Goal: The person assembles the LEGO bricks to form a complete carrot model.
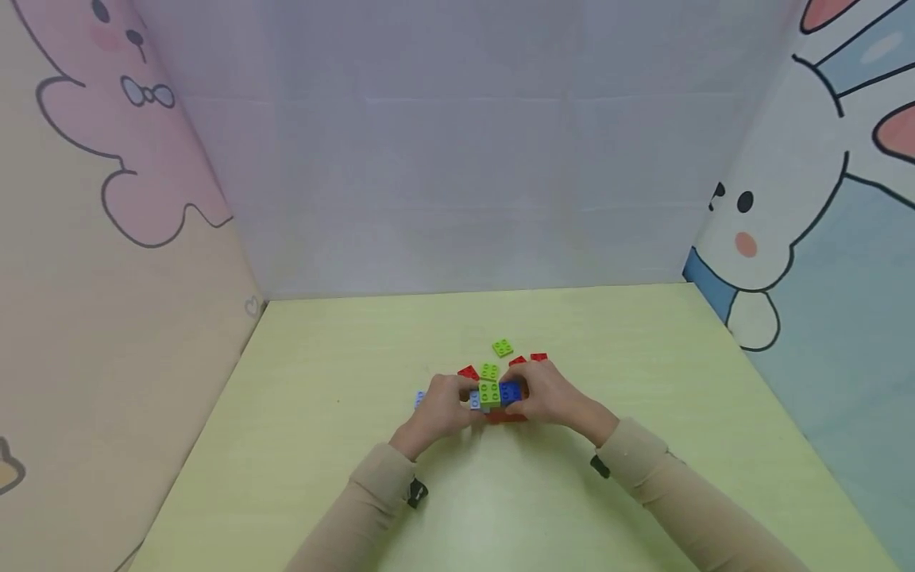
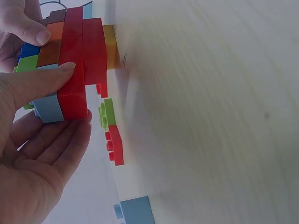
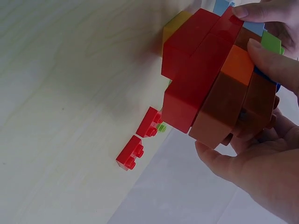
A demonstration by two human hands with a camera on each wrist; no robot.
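Both hands hold one built block of toy bricks [image 2: 72, 79] just above the table. My left hand [image 1: 442, 405] grips its left end, the thumb across a light blue brick [image 2: 50, 107] and a red brick, fingers beneath. On the right end, my right hand [image 1: 549, 393] grips brown bricks [image 3: 219, 109], its thumb near an orange brick [image 3: 237, 65]. A green brick [image 1: 489, 393] and a dark blue brick [image 1: 510, 392] show on top between the hands. Red bricks [image 3: 198, 70] and a yellow brick [image 3: 175, 28] form the lower layers. The fingers hide part of the block.
Beyond the block lie loose red bricks [image 1: 468, 372] and a green brick [image 1: 489, 371], with another green brick [image 1: 503, 347] farther back. Two red bricks [image 3: 128, 153] rest behind the right hand. A loose light blue brick [image 1: 419, 399] lies left of the left hand.
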